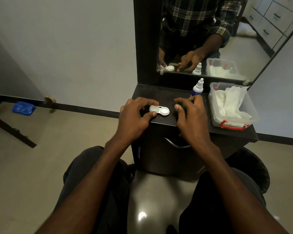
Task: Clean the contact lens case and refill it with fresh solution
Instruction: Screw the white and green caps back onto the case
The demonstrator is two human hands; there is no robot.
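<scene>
Dark cabinet top is carrying the lens case near its front edge, long axis running left to right. Left hand is pinching its capped left end, while right hand, just right of the open well, is gripping a green cap.

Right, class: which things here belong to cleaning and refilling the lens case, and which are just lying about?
Part of the job:
lens case
green cap
solution bottle
tissues

Lying about:
blue bag on the floor
mirror

The right hand covers most of a green cap, and the solution bottle label is too small to read.
</scene>
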